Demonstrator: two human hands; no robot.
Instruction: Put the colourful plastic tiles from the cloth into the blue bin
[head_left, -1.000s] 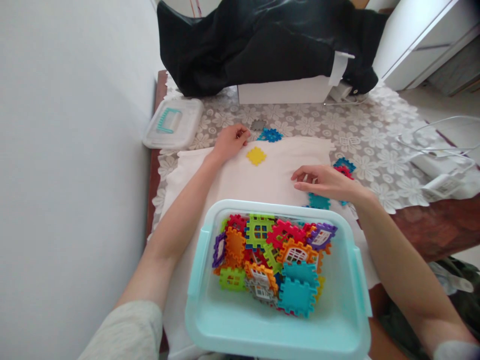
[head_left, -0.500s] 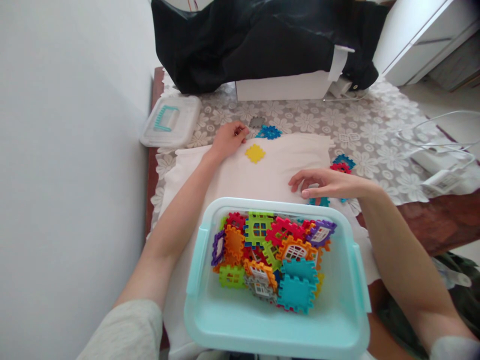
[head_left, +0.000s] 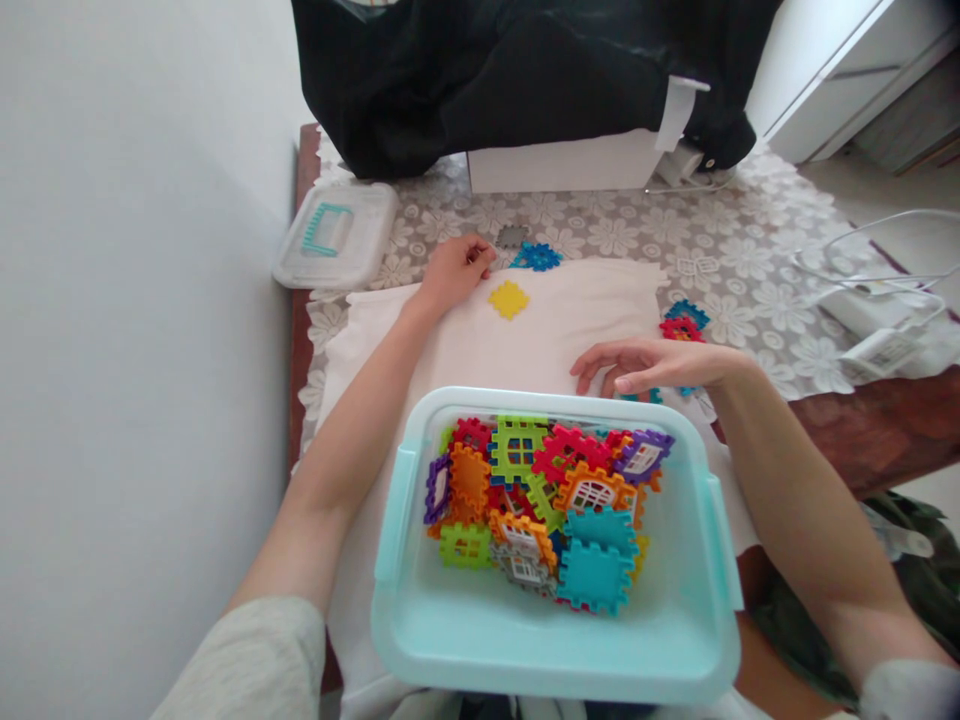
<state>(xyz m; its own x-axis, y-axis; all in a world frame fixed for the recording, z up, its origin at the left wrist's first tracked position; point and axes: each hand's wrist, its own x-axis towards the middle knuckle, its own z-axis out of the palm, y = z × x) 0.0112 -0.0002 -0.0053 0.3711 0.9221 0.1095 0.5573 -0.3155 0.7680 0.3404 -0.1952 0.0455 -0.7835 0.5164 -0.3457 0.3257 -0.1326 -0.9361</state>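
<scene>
Left hand (head_left: pixel 454 275) curled on white cloth (head_left: pixel 540 345); whether its fingers hold anything cannot be told. Yellow waffle block (head_left: pixel 509 300), square, no long axis, lies just right of them, nearer this hand. Right hand (head_left: pixel 645 367): fingers open, empty, above teal block (head_left: pixel 636 397) beside the teal plastic bin (head_left: pixel 480 395).

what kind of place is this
Probably a room in a home: a lace floral tablecloth covers a wooden table, a white cabinet stands beyond it, and a plastic tub holds colourful interlocking toy blocks.
</scene>
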